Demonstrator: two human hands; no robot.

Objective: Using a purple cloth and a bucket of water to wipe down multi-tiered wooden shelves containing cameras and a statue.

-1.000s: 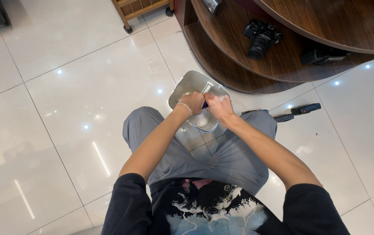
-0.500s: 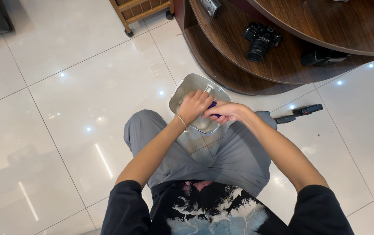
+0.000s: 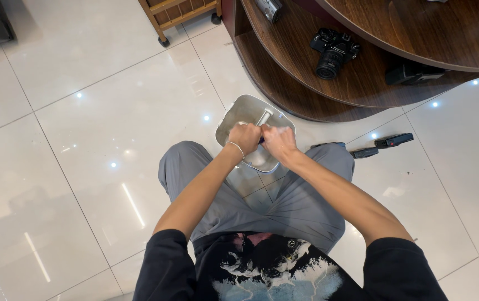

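Resting on the knees above the tiled floor (image 3: 83, 111), a silver metal pan (image 3: 245, 111) holds a short metal rod (image 3: 263, 117); the left hand (image 3: 244, 137) and right hand (image 3: 276, 142) are clenched together over it, grasping something hidden; a black camera (image 3: 334, 51) sits on the wooden shelf (image 3: 373, 89) nearby

Both arms reach forward toward twelve o'clock, bent a little at the elbows. The left hand (image 3: 244, 135) and the right hand (image 3: 275, 140) sit side by side, touching, both curled into closed fists, knuckles up
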